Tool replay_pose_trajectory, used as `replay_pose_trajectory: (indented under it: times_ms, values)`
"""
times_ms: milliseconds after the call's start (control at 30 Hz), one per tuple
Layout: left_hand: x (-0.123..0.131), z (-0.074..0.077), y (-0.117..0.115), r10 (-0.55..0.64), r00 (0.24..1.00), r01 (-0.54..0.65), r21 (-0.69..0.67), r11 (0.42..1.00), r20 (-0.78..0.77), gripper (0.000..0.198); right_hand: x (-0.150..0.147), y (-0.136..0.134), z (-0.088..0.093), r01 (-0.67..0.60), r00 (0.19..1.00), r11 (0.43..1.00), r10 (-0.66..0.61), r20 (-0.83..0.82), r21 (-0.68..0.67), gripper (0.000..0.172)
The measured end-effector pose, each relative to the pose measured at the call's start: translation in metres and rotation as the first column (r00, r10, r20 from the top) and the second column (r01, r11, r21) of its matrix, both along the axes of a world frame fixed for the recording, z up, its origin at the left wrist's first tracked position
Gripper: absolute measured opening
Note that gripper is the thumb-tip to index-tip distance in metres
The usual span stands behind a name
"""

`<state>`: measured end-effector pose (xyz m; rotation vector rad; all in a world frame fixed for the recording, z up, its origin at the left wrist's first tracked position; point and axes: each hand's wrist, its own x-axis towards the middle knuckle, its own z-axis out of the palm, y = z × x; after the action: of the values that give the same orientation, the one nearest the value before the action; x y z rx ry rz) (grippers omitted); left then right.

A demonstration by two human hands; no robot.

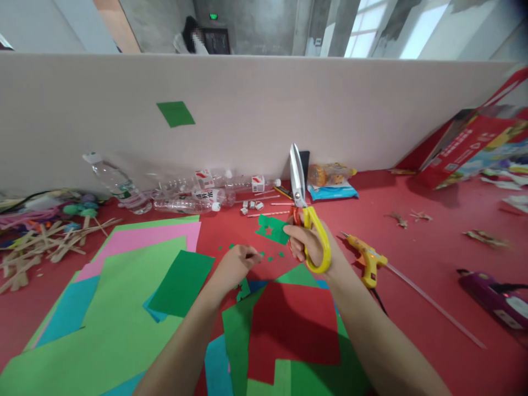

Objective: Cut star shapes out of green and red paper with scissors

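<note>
My right hand (307,242) holds a pair of scissors (297,176) with yellow and red handles, the closed blades pointing up. Its fingers also pinch a green sheet piece (271,229) with a star-shaped hole. Just to the left and lower, my left hand (236,264) is closed over the red table, thumb and fingers together. A tiny green scrap (262,254) shows at its fingertips; whether it is gripped I cannot make out. Small green scraps (270,258) lie between the hands. Another cut green piece (243,290) lies partly beneath my left wrist.
Coloured sheets (136,280) spread at left, with a red sheet (295,324) in front. Plastic bottles (185,204) lie along the white partition (247,121). A yellow glue gun (367,258) with a long glue stick is at right, near a purple tool (495,297) and a red bag (466,137).
</note>
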<state>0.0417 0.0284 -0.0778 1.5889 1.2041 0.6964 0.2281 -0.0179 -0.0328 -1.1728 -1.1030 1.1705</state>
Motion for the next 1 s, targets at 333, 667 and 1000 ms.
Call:
replay_pose_trajectory:
  times_ms: [333, 667, 1000]
  values:
    - [-0.017, 0.054, -0.017, -0.075, 0.946, 0.144, -0.202, 0.969, 0.314, 0.029, -0.004, -0.010, 0.011, -0.103, 0.994, 0.994, 0.104, 0.036, -0.030, 0.024]
    - [-0.012, 0.054, -0.027, -0.077, 0.944, 0.156, -0.228, 0.961, 0.320, 0.019, -0.018, -0.011, -0.005, -0.128, 0.985, 0.991, 0.130, -0.109, 0.031, 0.024]
    - [-0.013, 0.071, -0.034, 0.002, 0.962, 0.026, -0.097, 0.995, 0.274, 0.017, -0.012, -0.021, 0.004, -0.170, 0.982, 0.983, 0.164, 0.091, 0.062, 0.038]
